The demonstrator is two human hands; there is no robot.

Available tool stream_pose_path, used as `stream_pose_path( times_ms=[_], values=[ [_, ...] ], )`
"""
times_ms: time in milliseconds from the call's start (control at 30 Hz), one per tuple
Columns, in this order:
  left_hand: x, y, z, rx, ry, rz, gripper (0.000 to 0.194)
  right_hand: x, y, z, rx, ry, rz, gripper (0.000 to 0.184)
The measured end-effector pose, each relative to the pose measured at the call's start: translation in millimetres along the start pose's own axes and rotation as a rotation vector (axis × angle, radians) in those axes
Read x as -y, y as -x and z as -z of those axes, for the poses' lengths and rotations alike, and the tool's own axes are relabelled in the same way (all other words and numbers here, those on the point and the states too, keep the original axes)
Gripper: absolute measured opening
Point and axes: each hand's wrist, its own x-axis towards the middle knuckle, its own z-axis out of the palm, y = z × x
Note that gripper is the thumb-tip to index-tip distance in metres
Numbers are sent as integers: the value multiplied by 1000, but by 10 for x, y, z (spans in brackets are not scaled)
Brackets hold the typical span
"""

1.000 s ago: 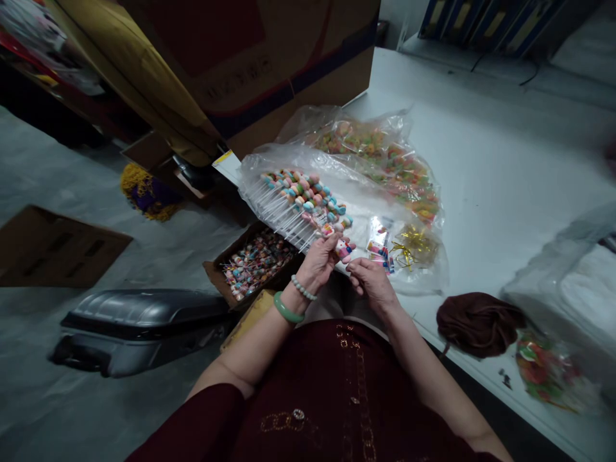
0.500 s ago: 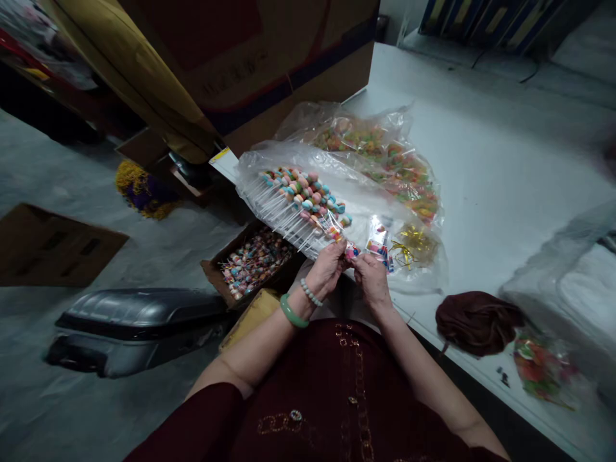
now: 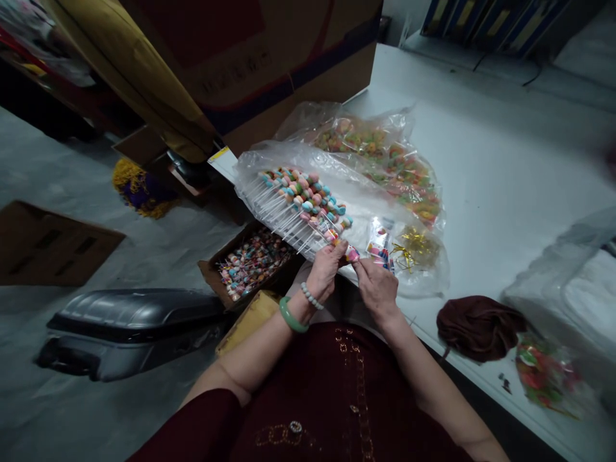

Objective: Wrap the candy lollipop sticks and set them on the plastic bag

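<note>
While a packet (image 3: 352,254) is pinched between both hands (image 3: 327,264) (image 3: 378,285), candy sticks (image 3: 308,192) are laid along the bench's (image 3: 481,167) near edge.

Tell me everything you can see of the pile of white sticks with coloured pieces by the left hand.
The pile is many thin white sticks, each apparently topped with rounded pieces in pink, blue, orange, green and brown. Their material is unclear. It lies flat on clear plastic, coloured ends bunched together, bare ends roughly parallel and pointing towards the picture's lower left. The left hand is near its lower-right end; contact can't be told.
</note>
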Motion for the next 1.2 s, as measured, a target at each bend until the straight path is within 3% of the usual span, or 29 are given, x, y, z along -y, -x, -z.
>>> stream_pose_path(
  times_ms=[133, 333, 467, 567, 633, 700, 900, 1067, 1200],
  values=[
    [76, -3, -37, -35, -5, -11, 44, -23, -86, -31, 107, -148, -168, 43],
    [149, -16, -18, 9, -30, 48, 49, -57, -62, -97, 57, -189, -198, 38],
    [59, -25, 56, 0, -101, 79, 52, -128, -61, -114, 165, -643, -294, 40],
    [-52, -49, 81, -29, -63, 26, 50, -143, -89, -113, 343, -981, -433, 41],
    [-122, -75, 83, -11, -20, 31, 49, -132, -93, -104, 460, -1075, -476, 41],
    [-178, -103, 84, -7, 6, 40, 48, -117, -76, -93, 499, -1071, -458, 40],
    [-248, -162, 121, -46, 4, -7, 45, -79, 13, -84, 328, -917, -308, 28],
    [-284, -153, 125, -171, -13, -59, 47, -60, -12, -98, 414, -968, -335, 29],
    [-290, -140, 138, -254, -69, -43, 47, -66, -31, -111, 340, -858, -236, 28]
  ],
)
